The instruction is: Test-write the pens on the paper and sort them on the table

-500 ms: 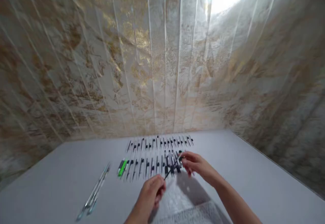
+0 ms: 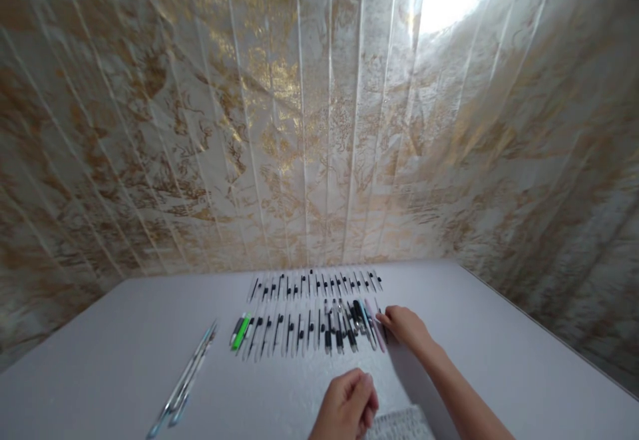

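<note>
At the right end of the front row of pens (image 2: 310, 330), my right hand (image 2: 404, 325) pinches a thin dark pen (image 2: 384, 327) lying on the table. Just left of it are a pink pen (image 2: 377, 329) and a light blue pen (image 2: 368, 325). Several pens with black grips (image 2: 340, 341) come beside those, followed by clear ones with black parts. My left hand (image 2: 349, 401) is curled closed nearer to me, partly over a printed sheet (image 2: 402, 423); nothing shows between its fingers.
A second row of slim clear-and-black pieces (image 2: 317, 285) lies farther back. A bright green pen-like piece (image 2: 241, 332) marks the front row's left end. Long thin pale sticks (image 2: 186, 380) lie to the left. A patterned shiny curtain (image 2: 299, 127) hangs behind the white table (image 2: 499, 353).
My right hand has moved right and lowered the dark pen to the row's end, uncovering the pink and light blue pens. My left hand has let go of it and moved right, toward me.
</note>
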Available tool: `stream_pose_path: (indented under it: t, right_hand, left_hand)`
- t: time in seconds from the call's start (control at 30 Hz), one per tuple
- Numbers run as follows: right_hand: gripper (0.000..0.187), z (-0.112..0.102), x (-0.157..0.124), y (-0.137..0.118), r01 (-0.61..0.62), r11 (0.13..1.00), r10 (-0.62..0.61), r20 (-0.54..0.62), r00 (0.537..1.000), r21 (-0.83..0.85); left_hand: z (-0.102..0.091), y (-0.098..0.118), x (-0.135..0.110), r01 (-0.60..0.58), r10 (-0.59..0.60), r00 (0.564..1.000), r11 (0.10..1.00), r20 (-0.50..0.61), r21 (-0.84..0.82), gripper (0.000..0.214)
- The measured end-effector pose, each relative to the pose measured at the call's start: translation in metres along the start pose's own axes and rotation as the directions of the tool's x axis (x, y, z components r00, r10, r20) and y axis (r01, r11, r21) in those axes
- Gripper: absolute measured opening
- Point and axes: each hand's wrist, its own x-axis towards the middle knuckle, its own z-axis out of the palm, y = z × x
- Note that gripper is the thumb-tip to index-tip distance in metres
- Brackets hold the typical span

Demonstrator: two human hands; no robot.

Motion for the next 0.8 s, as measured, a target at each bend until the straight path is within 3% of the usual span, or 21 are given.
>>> stream_pose_path:
  t: [0.17, 0.43, 0.67, 0.8]
  right_hand:
    - [0.025, 0.01, -0.001, -0.006, -0.022, 0.99, 0.022, -0.006, 1.0, -0.138]
    - [0.021, 0.013, 0.001, -0.013, -0.018, 0.992, 0.015, -0.03, 0.999, -0.124]
    - [0.022, 0.006, -0.008, -0.014, 0.013, 1.0, -0.012, -0.037, 0.999, 0.029]
    - [0.021, 0.001, -0.04, -0.033, 0.162, 0.957, -0.176, 0.036, 0.984, 0.24]
  left_hand:
    - [-0.004, -0.002, 0.002, -0.006, 0.004, 0.999, 0.999, -0.036, -0.046, 0.064]
    - [-0.007, 0.001, 0.003, -0.001, -0.007, 0.998, 0.993, -0.065, -0.118, 0.063]
    - [-0.009, -0.002, 0.004, -0.021, 0.005, 0.997, 0.98, -0.081, -0.199, 0.061]
    - [-0.007, 0.002, 0.002, -0.026, -0.007, 0.994, 0.956, -0.111, -0.291, 0.062]
